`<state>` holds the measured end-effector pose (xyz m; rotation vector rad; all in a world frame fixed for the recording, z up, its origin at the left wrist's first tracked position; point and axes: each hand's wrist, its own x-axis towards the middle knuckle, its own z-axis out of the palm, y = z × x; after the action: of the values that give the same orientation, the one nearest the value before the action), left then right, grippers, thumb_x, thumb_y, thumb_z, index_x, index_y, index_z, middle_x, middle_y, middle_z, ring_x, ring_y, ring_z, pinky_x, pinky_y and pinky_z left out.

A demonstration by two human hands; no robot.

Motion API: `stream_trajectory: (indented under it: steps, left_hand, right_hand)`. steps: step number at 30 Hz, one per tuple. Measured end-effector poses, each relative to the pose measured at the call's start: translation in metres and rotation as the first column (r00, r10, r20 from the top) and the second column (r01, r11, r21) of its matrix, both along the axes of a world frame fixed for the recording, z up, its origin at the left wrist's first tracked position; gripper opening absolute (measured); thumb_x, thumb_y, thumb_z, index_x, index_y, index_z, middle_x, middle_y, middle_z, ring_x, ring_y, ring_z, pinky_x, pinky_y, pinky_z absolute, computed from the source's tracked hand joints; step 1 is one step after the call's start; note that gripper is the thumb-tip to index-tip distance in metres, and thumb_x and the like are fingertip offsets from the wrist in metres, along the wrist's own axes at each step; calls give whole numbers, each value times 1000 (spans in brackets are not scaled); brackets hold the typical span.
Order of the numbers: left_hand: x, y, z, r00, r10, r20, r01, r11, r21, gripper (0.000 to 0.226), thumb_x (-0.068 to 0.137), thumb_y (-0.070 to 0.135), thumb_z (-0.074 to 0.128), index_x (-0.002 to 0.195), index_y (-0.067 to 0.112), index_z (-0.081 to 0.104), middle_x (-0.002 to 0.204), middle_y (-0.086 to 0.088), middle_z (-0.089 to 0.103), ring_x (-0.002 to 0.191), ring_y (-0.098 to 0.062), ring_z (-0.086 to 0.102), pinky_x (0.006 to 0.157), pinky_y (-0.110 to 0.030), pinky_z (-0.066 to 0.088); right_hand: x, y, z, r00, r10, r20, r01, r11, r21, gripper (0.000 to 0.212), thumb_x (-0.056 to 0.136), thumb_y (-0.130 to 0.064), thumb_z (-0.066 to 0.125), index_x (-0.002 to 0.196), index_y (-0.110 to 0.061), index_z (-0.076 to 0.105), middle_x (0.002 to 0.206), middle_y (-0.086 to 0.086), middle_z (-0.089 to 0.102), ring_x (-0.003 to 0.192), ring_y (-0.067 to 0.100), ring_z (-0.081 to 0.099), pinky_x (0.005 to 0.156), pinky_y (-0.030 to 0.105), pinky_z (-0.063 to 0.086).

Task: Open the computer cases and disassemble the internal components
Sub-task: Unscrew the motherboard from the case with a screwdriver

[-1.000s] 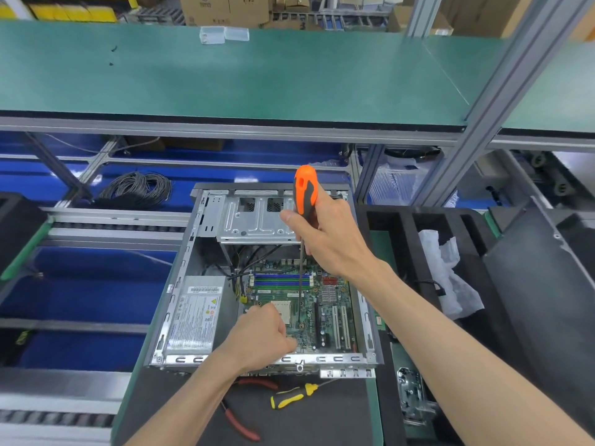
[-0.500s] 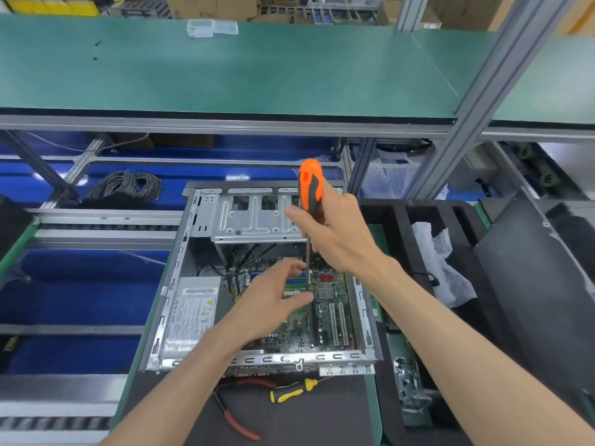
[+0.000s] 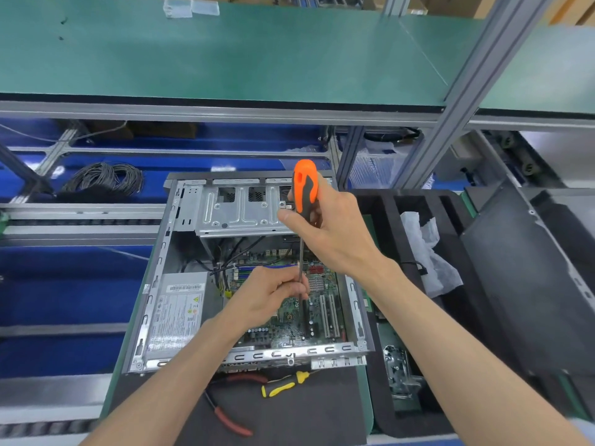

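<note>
step: taking out board screw, I think | PC case (image 3: 161, 278) lying open on bench | R hand (image 3: 328, 230) gripping screwdriver (image 3: 305, 191) handle | L hand (image 3: 273, 297) pinching its shaft | next: needs tip sitting in screw, then turning

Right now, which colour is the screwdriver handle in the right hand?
Orange with dark grey, in the head view: screwdriver handle.

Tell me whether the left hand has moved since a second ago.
Yes. The left hand went from the near edge of the green motherboard up and away to the thin metal shaft of the orange-handled screwdriver.
</note>
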<state>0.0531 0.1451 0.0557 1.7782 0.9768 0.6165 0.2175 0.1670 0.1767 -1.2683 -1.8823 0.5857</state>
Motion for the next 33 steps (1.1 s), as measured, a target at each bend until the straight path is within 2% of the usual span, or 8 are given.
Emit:
stream_trajectory:
  steps: [6,12,14,18,21,27,30,33]
  left_hand:
    - [0,-3,-1,996,-49,-71,51,998,36,15,97,26,58,89,30,70,86,17,74,84,-14,71,83,-37,54]
    - [0,-2,-6,990,-114,-82,119,991,61,14,97,17,63,91,17,76,90,22,74,88,-1,70,83,-25,53]
    - [1,-2,-8,986,-140,-86,145,987,62,14,96,14,63,91,20,75,90,20,74,89,0,70,84,-28,54]
    - [3,-1,-7,976,-200,-81,202,979,18,10,94,30,62,96,30,71,90,17,75,87,-7,71,84,-37,55]
    - [4,-1,-8,969,-229,-87,235,970,60,11,95,27,62,94,28,73,89,12,76,83,-13,71,79,-41,56]
    - [7,0,-10,965,-252,-73,258,961,101,9,97,22,63,98,29,69,90,10,76,83,-10,72,78,-39,57]
    - [10,1,-11,959,-268,-96,277,955,108,9,98,25,61,102,32,65,91,9,77,81,-16,72,78,-39,57]
    - [13,1,-11,958,-267,-106,277,956,96,10,98,24,62,98,30,70,89,10,77,82,-6,71,80,-34,56]
  right_hand:
    - [-1,-21,-10,998,0,-57,1,1000,11,34,93,-34,67,90,-5,51,64,11,50,57,23,44,56,38,40]
    - [0,-33,-21,992,23,-123,-25,1000,-15,36,93,-41,63,86,-9,49,65,10,51,56,26,45,56,43,39]
    - [2,-32,-23,991,12,-132,-15,1000,-24,35,94,-43,63,83,-14,46,63,7,47,54,24,43,54,42,38]
    - [5,-33,-29,992,-1,-127,-3,1000,-29,34,94,-45,63,83,-19,44,61,6,46,51,24,42,51,41,37]
    - [7,-33,-31,992,3,-125,-6,1000,-26,32,95,-45,62,85,-20,45,61,6,47,51,24,43,50,39,36]
    - [8,-33,-29,992,9,-122,-12,1000,-19,32,95,-40,64,83,-18,44,61,6,44,51,24,39,50,39,35]
    - [8,-32,-28,994,8,-113,-11,1000,-25,31,94,-37,64,82,-15,44,60,6,43,50,23,38,49,37,34]
    - [8,-31,-26,993,-1,-120,-4,999,-35,29,93,-36,63,82,-15,45,58,7,44,49,23,39,49,37,34]
